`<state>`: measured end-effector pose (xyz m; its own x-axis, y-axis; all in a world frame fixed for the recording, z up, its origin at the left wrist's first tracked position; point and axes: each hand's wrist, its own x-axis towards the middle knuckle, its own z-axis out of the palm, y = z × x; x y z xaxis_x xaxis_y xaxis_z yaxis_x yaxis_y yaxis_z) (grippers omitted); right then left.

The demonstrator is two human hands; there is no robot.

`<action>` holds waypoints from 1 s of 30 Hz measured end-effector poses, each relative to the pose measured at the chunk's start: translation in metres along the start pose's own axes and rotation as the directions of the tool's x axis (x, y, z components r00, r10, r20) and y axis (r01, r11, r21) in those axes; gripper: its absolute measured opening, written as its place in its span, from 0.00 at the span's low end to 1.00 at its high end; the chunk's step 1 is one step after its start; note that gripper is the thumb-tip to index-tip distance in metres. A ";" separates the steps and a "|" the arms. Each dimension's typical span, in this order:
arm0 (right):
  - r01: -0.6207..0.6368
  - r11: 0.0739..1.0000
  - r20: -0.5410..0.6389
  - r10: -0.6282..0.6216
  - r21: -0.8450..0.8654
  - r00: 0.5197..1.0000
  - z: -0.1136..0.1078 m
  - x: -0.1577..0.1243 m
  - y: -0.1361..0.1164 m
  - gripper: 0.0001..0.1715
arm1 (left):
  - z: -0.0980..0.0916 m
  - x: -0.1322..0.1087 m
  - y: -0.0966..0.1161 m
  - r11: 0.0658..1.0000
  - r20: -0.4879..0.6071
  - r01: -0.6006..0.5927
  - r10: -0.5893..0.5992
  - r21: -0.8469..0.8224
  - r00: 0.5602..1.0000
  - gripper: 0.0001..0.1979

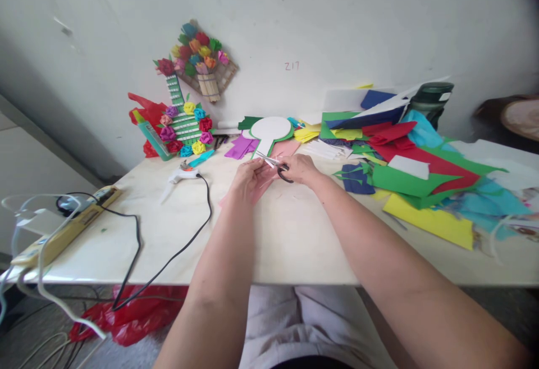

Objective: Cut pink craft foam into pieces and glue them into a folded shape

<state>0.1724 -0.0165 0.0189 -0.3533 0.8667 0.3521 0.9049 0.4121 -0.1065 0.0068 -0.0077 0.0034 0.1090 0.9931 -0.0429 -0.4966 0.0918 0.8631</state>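
Your L hand (pixel 247 179) fingers pinch the pink paper (pixel 266 181) mid-surface (pixel 273 240). Your R hand (pixel 302 169) fingers are curled thru the scissors (pixel 273 164) handles, blades at the paper's far edge. Glue gun (pixel 182 176) sits further left, white paddle (pixel 269 128) beyond.

left hand (pixel 248 177) holds pink paper (pixel 257 185); right hand (pixel 300 169) holds scissors (pixel 274 165).

Left hand (pixel 249 177) close beside right hand (pixel 301 169)

Scissors (pixel 273 163) centre; paper heap (pixel 421 181) — right
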 end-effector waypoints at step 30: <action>-0.321 0.575 0.144 0.332 0.753 0.932 0.010 0.003 0.005 0.19 | -0.005 0.004 -0.004 0.987 0.136 -0.145 0.135 0.069 0.981 0.08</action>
<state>0.1740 -0.0091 0.0104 -0.0634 0.9853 0.1588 0.4549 0.1702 -0.8741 0.0045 -0.0039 -0.0026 0.1575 0.9772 0.1425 -0.4469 -0.0582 0.8927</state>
